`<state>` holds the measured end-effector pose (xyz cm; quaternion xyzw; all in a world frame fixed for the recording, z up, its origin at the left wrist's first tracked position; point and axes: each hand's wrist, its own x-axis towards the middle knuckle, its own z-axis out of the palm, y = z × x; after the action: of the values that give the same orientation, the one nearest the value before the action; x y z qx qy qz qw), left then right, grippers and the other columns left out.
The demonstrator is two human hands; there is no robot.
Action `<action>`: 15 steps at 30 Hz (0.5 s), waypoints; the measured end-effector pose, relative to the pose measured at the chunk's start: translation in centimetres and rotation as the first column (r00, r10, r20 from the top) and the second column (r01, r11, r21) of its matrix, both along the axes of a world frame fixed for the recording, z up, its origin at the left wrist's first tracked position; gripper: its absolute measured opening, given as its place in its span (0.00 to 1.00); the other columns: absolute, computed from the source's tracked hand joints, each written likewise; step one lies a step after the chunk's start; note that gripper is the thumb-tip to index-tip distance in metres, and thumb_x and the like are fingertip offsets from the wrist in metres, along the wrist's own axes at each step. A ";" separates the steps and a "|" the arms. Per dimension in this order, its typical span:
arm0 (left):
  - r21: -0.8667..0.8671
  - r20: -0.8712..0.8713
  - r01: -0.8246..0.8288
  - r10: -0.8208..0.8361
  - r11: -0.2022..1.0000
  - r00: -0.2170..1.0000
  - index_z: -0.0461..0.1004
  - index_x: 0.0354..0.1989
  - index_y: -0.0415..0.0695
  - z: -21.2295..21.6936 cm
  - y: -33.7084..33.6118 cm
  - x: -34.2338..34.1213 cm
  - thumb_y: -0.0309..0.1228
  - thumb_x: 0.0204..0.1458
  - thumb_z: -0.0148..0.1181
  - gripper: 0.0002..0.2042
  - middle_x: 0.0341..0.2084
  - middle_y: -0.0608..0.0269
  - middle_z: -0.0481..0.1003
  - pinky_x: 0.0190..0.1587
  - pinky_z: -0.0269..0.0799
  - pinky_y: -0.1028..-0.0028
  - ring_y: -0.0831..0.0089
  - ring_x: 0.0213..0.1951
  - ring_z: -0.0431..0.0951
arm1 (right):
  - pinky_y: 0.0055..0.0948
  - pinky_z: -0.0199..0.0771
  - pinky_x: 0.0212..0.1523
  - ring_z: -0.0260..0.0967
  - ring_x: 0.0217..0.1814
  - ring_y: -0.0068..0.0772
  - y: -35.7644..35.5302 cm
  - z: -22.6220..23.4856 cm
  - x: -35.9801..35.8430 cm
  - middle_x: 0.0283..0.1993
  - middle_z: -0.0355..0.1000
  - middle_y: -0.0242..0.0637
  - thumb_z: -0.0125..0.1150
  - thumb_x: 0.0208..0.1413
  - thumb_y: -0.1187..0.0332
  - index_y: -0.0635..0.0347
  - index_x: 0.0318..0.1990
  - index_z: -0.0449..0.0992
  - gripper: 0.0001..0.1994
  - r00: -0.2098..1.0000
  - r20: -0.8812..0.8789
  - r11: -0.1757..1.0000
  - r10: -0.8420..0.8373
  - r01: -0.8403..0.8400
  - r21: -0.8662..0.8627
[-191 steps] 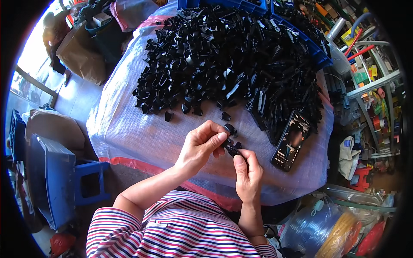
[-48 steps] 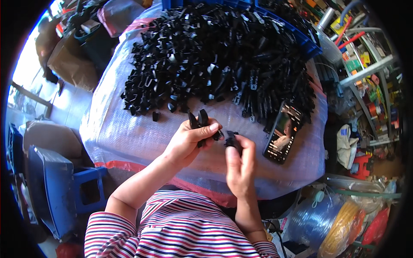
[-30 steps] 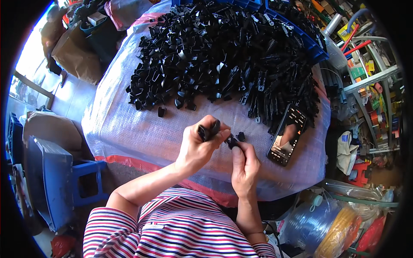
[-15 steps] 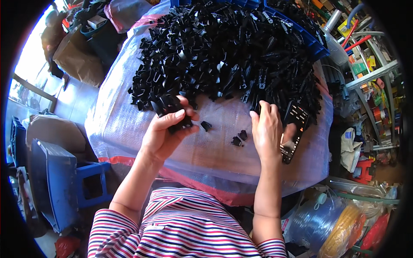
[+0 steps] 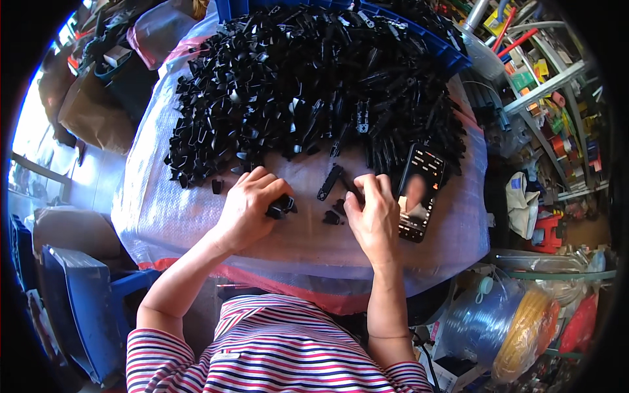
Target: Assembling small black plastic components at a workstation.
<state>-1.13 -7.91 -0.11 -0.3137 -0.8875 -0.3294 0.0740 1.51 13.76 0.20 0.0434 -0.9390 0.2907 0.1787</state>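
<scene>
Palm down on the sheet, my left hand (image 5: 250,208) is curled around small black plastic parts (image 5: 282,207), which stick out by the thumb side. My right hand (image 5: 375,213) is closed in a pinch on a narrow black plastic strip (image 5: 354,188), partly hidden by the fingers. Between the hands lies a long black plastic piece (image 5: 331,182) with holes at its end. Small black pieces (image 5: 333,217) rest just left of my right hand. A big heap of black plastic parts (image 5: 262,98) spreads beyond both hands.
A phone (image 5: 419,190) with a lit screen lies right of my right hand. The white woven sheet (image 5: 144,216) covers the work surface. A blue crate (image 5: 452,56) borders the heap at the back. Shelves stand at right, a blue plastic chair (image 5: 85,308) at left.
My left hand has turned palm down and lowered to the sheet, closing over the parts it held up. My right hand has closed on a strip. A long black piece now lies between them.
</scene>
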 end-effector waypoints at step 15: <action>0.637 0.570 -0.219 -0.261 0.739 0.779 0.68 0.31 0.39 2.0 1.6 1.9 0.22 0.40 0.65 0.11 0.24 0.68 0.72 0.31 0.66 0.81 0.82 0.28 0.70 | 0.22 0.71 0.28 0.68 0.30 0.27 -4.3 2.7 3.6 0.33 0.67 0.37 0.64 0.44 0.75 0.61 0.41 0.70 0.15 0.937 -0.123 0.843 0.327 -0.348 -0.411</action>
<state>0.73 -6.35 1.91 -0.1478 -0.6751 -0.7126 -0.1211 5.16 9.47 2.91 0.1746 -0.8255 0.5145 0.1525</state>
